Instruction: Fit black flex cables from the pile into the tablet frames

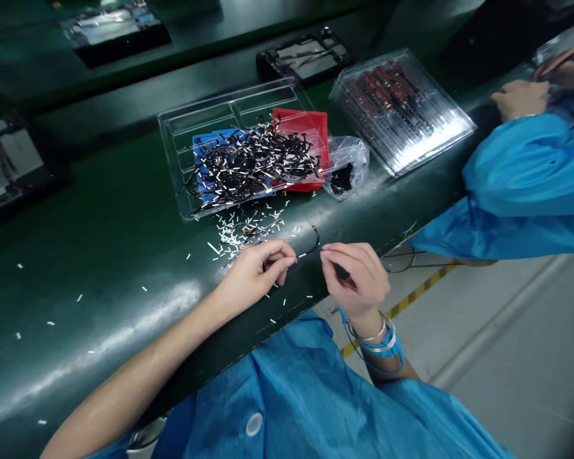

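Note:
My left hand [258, 271] rests on the green bench edge with its fingers curled, pinching one end of a thin black wire [310, 245]. My right hand [356, 277] hovers just off the bench edge, thumb and forefinger pinched together close to the wire's other side. The wire arcs up between both hands and ends in a small gold tip. Just beyond my hands lies a scatter of tiny white strips [243, 229]. Behind it a clear plastic tray [182, 137] holds a heap of black wires [249, 162] with white tags.
A red bin [310, 124] and blue tray sit under the wire heap, a clear bag [347, 166] beside them. A stack of clear trays [402, 108] stands right. Dark device trays [303, 57] lie on the conveyor behind. Another person's blue sleeve [521, 185] and hands are at right.

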`<state>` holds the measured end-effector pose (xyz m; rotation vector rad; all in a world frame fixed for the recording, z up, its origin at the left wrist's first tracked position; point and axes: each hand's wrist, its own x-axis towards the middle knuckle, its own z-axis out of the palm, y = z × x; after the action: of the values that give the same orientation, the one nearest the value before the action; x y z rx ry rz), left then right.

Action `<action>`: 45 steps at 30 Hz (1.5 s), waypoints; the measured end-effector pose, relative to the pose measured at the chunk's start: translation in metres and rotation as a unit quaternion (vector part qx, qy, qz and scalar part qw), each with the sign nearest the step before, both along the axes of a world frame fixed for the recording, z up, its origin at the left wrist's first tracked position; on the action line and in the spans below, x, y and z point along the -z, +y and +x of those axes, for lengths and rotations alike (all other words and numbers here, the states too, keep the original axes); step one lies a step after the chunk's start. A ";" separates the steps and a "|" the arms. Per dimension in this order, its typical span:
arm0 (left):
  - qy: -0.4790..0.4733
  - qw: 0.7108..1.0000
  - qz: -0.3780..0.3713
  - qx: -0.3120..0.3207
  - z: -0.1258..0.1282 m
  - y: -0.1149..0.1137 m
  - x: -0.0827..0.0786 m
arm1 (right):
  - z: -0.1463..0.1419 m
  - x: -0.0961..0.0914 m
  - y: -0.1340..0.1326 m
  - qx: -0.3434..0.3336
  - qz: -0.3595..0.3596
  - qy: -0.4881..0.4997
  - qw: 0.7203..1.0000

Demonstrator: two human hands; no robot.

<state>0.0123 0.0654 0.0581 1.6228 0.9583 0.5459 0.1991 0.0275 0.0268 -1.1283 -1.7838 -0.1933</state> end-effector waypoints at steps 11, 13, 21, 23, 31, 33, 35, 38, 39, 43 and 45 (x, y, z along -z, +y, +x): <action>0.315 0.903 0.252 0.147 -0.003 0.004 0.010 | 0.050 0.015 0.066 0.195 -0.189 -0.017 0.962; 0.323 0.897 0.253 0.163 -0.007 0.005 0.009 | 0.056 0.013 0.084 0.211 -0.233 -0.063 0.947; 0.349 0.843 0.394 0.116 -0.016 -0.002 0.006 | 0.052 -0.002 0.114 0.216 -0.227 -0.161 0.936; 0.334 0.828 0.444 0.084 -0.014 -0.010 0.008 | 0.050 -0.007 0.125 0.210 -0.255 -0.178 0.927; 0.235 0.833 0.492 0.088 0.003 -0.055 0.043 | 0.034 -0.006 0.152 0.269 -0.370 -0.230 0.859; 0.241 0.826 0.501 0.092 0.005 -0.062 0.050 | 0.032 -0.004 0.151 0.275 -0.368 -0.221 0.860; 0.246 0.824 0.504 0.081 0.004 -0.067 0.053 | 0.031 -0.001 0.151 0.284 -0.367 -0.215 0.859; 0.254 0.823 0.503 0.069 0.001 -0.070 0.057 | 0.033 0.005 0.153 0.291 -0.360 -0.203 0.863; 0.258 0.823 0.501 0.070 0.001 -0.071 0.057 | 0.034 0.006 0.153 0.290 -0.354 -0.195 0.867; 0.266 0.823 0.495 0.081 0.000 -0.071 0.060 | 0.039 0.006 0.143 0.254 -0.294 -0.146 0.910; 0.261 0.824 0.497 0.082 0.000 -0.071 0.060 | 0.037 0.004 0.124 0.233 -0.260 -0.122 0.929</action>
<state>0.0118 -0.0052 -0.0023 2.8866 0.9514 0.5142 0.2365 0.1516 0.0225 -1.9843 -1.8050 -0.1480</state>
